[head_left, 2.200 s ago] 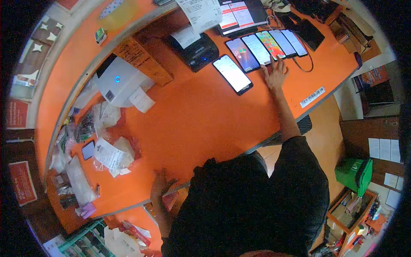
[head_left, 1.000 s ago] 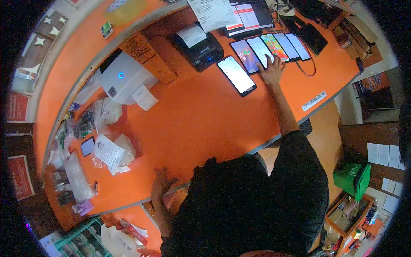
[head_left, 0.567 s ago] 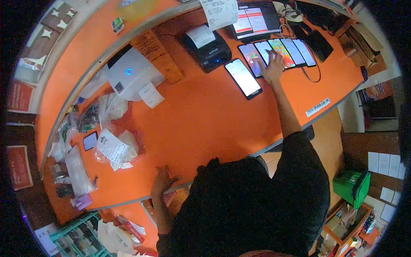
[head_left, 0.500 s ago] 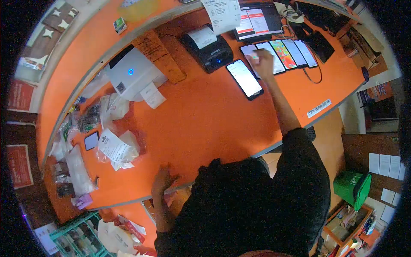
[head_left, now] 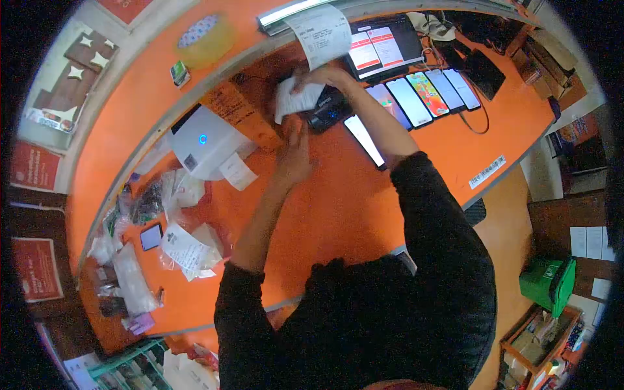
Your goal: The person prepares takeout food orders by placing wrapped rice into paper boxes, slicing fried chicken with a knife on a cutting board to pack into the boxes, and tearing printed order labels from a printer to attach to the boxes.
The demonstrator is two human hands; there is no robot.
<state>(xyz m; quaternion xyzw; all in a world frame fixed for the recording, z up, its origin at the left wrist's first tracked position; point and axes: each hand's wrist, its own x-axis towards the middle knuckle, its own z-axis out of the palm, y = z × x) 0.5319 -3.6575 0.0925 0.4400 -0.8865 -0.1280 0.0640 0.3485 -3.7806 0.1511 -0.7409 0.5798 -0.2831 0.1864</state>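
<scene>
Both my hands are at the black receipt printer [head_left: 330, 112], on the back part of the orange counter. My right hand [head_left: 322, 78] reaches over it, its fingers closed on the upper part of a white paper slip [head_left: 298, 103]. Just below the slip is my left hand [head_left: 295, 153], fingers upward and blurred, touching or close to the lower edge. Right of the printer, several lit phones [head_left: 409, 103] lie in a row. Nearer to me, another phone [head_left: 365, 142] is partly covered by my right forearm.
A long receipt [head_left: 320, 36] hangs before a tablet [head_left: 383, 49]. At the left are a white device [head_left: 209, 140], an orange block [head_left: 240, 114], a bagged package with a receipt [head_left: 188, 250] and a small phone [head_left: 151, 237]. A green bag [head_left: 547, 285] stands at the right.
My right hand has moved left from the phones to the printer and taken hold of the slip. My left hand has risen from the counter's front edge to the printer.
</scene>
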